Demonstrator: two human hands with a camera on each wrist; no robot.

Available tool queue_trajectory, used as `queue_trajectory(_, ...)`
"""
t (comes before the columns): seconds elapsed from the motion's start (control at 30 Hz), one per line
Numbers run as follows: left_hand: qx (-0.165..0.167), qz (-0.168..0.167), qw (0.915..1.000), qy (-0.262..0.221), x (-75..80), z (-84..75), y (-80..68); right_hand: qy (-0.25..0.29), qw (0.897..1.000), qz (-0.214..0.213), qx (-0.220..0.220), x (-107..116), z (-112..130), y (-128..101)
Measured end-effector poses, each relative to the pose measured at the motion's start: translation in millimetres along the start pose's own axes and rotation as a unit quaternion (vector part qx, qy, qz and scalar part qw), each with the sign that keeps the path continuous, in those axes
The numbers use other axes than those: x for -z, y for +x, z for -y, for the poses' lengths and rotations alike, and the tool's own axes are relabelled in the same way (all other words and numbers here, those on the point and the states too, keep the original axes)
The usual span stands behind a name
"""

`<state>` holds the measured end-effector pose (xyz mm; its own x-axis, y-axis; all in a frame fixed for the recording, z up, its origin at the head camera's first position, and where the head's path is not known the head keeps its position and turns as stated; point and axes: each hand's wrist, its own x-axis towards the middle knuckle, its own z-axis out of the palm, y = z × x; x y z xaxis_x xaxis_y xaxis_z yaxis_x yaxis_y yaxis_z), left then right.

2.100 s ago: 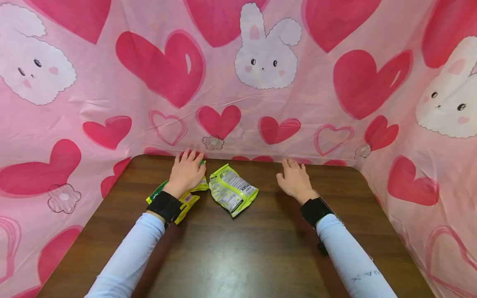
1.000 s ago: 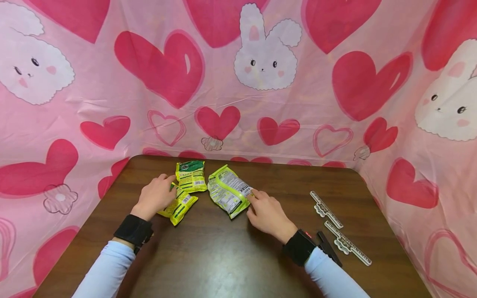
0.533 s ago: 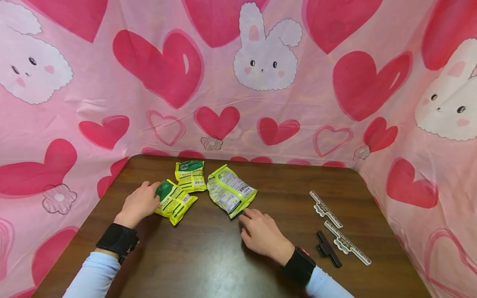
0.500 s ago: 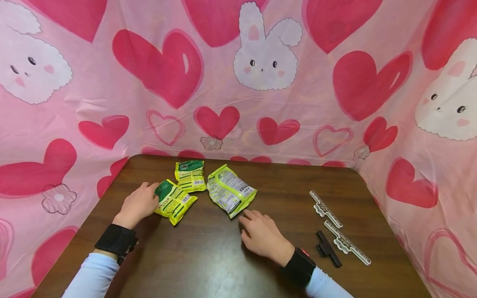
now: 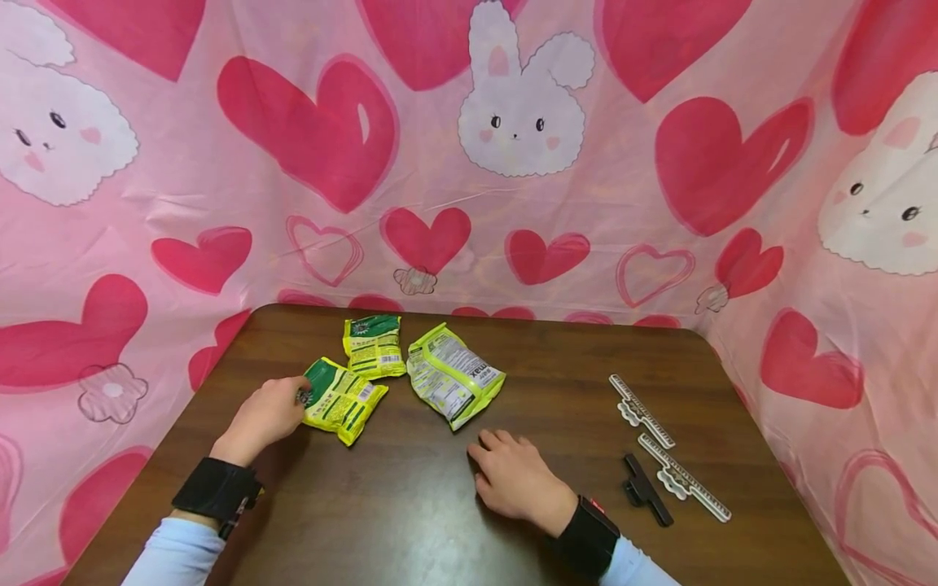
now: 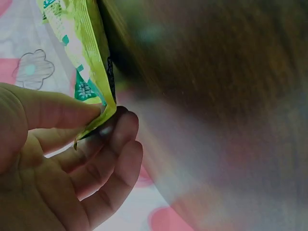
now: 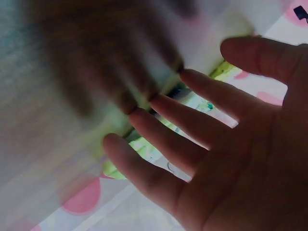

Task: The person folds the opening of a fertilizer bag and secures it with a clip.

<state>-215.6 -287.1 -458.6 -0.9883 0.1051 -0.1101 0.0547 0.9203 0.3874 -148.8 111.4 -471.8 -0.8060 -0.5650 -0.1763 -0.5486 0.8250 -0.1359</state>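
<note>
Step in hand, as judged: one snack packet is being taken up at its corner. The yellow-green packet (image 5: 343, 399) lies on the desk (image 5: 410, 521), just in front of the small green-topped packet (image 5: 375, 346) and to the left of the large lime packet (image 5: 452, 374). Its near-left corner is pinched by the left hand (image 5: 265, 417); in the left wrist view the packet edge (image 6: 91, 91) is seen clamped between the thumb and the curled fingers (image 6: 113, 144). The rest of the packet appears to rest flat on the desk.

The right hand (image 5: 515, 478) is laid palm down on the desk, just in front of the large lime packet and apart from it. Its fingers (image 7: 192, 120) are spread and nearly straight; nothing is held.

Well to the right of the large lime packet, two white toothed clip bars (image 5: 663, 446) and a black clip (image 5: 645, 490) are noted.

Pose: both forearms are extended from the near edge, the left angled inward toward the pinched packet, wrist low.

Next move, as judged: a firm pinch is called for, since the film is thin and slippery.
</note>
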Motion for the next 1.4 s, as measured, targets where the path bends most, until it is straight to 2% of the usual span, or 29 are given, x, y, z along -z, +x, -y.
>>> queue_trajectory(0.23, -0.012, 0.019, 0.9998, -0.003, 0.6, -13.8, -8.8, 0.001, 0.999, 0.033, -0.008, 8, 6, -3)
queue_trajectory(0.5, -0.037, 0.075, 0.9956, -0.041, -2.0, -33.4, -22.3, 0.005, 0.999, 0.040, -0.003, 7, 9, -2)
queue_trajectory(0.67, -0.083, 0.120, 0.9875, -0.058, -7.0, -50.0, -28.3, 0.013, 0.999, 0.040, 0.013, 10, 17, -1)
queue_trajectory(0.77, -0.119, 0.133, 0.9826, -0.051, -12.1, -59.0, -31.5, 0.019, 0.998, 0.046, 0.025, 12, 23, -1)
queue_trajectory(0.87, -0.131, 0.128, 0.9826, -0.032, -15.4, -64.8, -34.9, 0.029, 0.997, 0.059, 0.033, 13, 29, 0)
queue_trajectory(0.97, -0.120, 0.111, 0.9865, -0.013, -15.0, -66.4, -37.2, 0.035, 0.996, 0.069, 0.041, 13, 32, -1)
queue_trajectory(1.17, -0.132, 0.066, 0.9888, 0.015, -12.6, -59.7, -38.5, 0.038, 0.996, 0.069, 0.045, 15, 35, -4)
queue_trajectory(1.4, -0.153, 0.056, 0.9864, 0.022, -21.5, -56.6, -36.9, 0.046, 0.995, 0.075, 0.044, 15, 34, -6)
